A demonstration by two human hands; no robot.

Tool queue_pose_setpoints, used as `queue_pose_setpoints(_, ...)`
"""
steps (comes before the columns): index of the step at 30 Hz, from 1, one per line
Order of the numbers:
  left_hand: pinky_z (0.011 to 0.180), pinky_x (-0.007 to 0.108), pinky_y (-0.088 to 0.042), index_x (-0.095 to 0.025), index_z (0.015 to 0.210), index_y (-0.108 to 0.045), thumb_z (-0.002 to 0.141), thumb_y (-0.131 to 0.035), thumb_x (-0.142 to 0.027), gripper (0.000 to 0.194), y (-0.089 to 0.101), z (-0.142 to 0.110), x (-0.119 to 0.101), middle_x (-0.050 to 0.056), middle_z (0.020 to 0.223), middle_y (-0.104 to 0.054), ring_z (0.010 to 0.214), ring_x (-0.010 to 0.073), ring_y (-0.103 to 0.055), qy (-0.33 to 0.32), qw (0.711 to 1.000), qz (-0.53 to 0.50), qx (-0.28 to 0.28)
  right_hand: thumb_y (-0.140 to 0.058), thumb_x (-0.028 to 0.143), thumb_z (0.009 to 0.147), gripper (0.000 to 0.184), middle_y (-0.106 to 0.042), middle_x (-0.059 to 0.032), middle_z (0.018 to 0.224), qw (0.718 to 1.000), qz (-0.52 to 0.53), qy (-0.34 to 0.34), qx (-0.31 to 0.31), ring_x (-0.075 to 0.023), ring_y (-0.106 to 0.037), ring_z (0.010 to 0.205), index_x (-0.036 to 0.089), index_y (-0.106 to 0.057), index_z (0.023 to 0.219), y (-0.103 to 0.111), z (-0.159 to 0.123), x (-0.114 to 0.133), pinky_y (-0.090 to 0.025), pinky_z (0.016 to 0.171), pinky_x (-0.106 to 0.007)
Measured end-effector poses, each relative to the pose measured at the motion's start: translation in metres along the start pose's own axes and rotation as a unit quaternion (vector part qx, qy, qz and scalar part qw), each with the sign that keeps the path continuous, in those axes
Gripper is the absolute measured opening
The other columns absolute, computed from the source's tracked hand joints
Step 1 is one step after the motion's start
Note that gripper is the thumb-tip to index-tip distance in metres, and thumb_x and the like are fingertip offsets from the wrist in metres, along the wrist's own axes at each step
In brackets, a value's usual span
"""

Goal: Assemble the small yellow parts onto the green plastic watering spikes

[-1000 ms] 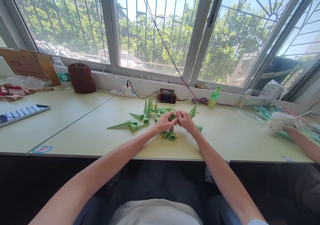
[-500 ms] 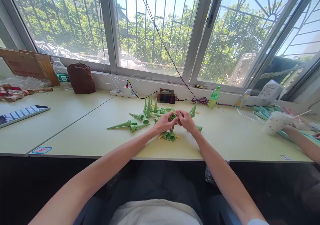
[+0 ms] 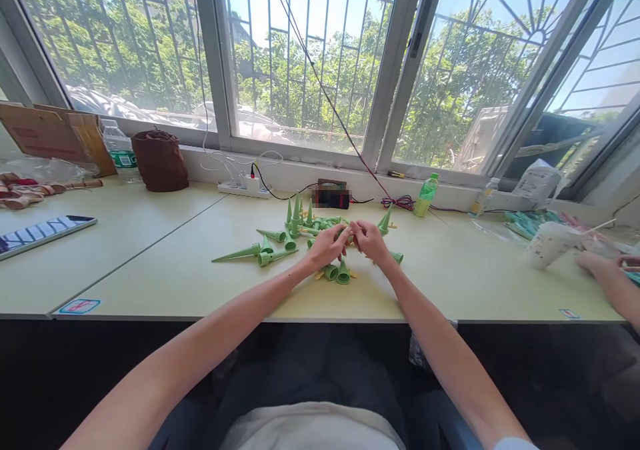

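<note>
My left hand (image 3: 330,246) and my right hand (image 3: 369,242) meet above the table, fingertips pinched together. The left fingers curl round a green plastic spike, now mostly hidden by the hand. My right fingers close on a small part at its end that I cannot make out. Around the hands lie several hollow green cone spikes, some with small yellow valve pieces. One cone (image 3: 343,275) has its open end facing me just below the hands. Upright spikes (image 3: 295,218) stand behind and to the left, and a long spike (image 3: 237,253) lies farther left.
A phone (image 3: 47,235) and a brown pouch (image 3: 160,160) are on the left. At the back are a power strip (image 3: 245,187), a dark device (image 3: 331,195) and a green bottle (image 3: 426,195). On the right, another person's hand (image 3: 597,263) is beside a white cup (image 3: 553,245).
The open green ring that showed in my left hand has turned out of sight. My hands stay in nearly the same place. The other person's hand at right has shifted.
</note>
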State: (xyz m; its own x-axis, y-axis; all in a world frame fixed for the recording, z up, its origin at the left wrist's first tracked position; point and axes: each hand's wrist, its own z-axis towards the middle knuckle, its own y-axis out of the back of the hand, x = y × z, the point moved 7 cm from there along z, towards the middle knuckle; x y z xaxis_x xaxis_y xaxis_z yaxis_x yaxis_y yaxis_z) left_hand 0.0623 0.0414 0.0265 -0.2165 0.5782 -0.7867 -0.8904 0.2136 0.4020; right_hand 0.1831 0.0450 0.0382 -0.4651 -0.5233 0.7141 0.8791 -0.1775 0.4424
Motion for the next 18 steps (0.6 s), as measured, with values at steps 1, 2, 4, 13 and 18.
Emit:
queue_pose_setpoints(1,0.046,0.020,-0.045,-0.018,0.096,-0.061,0.094,-0.039,-0.052,0.040,-0.0002,0.0004,0.0004,0.000,0.067,-0.065,0.045,0.0104,-0.060,0.000,1.000,-0.008,0.000,-0.041,0.058,0.091,0.045,-0.044,0.0036,0.045,1.000,-0.015,0.003,-0.009,-0.0114,-0.040,0.043,0.022,-0.041,0.063,0.0015,0.0002,0.0007,-0.032,0.049,-0.026)
queue_pose_setpoints(2,0.045,0.020,-0.045,-0.018,0.094,-0.060,0.094,-0.038,-0.052,0.040,-0.0002,0.0008,0.0009,0.000,0.069,-0.065,0.046,0.0101,-0.060,0.000,1.000,-0.015,0.000,-0.041,0.057,0.091,0.045,-0.044,0.0034,0.045,0.999,-0.029,0.006,-0.018,-0.0115,-0.039,0.045,0.022,-0.040,0.062,0.0028,0.0004,0.0012,-0.031,0.050,-0.026)
queue_pose_setpoints(4,0.044,0.019,-0.045,-0.018,0.092,-0.060,0.094,-0.038,-0.052,0.040,-0.0005,0.0014,0.0021,0.000,0.071,-0.066,0.047,0.0096,-0.060,0.000,1.000,-0.023,-0.002,-0.040,0.056,0.091,0.046,-0.042,0.0033,0.046,0.998,-0.054,0.008,-0.035,-0.0115,-0.037,0.047,0.022,-0.038,0.060,0.0053,0.0009,0.0020,-0.030,0.051,-0.026)
queue_pose_setpoints(13,0.049,0.020,-0.046,-0.018,0.084,-0.063,0.092,-0.042,-0.049,0.038,0.0021,-0.0004,-0.0018,-0.002,0.056,-0.062,0.044,0.0111,-0.060,-0.014,1.000,0.013,-0.009,-0.037,0.053,0.090,0.048,-0.035,0.0032,0.049,0.991,-0.118,0.014,-0.068,-0.0111,-0.031,0.051,0.021,-0.033,0.055,0.0080,0.0017,0.0035,-0.025,0.053,-0.027)
queue_pose_setpoints(18,0.048,0.022,-0.047,-0.017,0.079,-0.062,0.089,-0.046,-0.051,0.039,0.0057,0.0045,-0.0015,0.000,0.062,-0.062,0.052,0.0140,-0.065,-0.004,0.999,-0.021,-0.026,-0.037,0.056,0.089,0.050,-0.038,0.0023,0.048,0.991,-0.117,0.022,-0.055,-0.0112,-0.033,0.051,0.020,-0.036,0.054,0.0036,0.0013,0.0029,-0.025,0.053,-0.027)
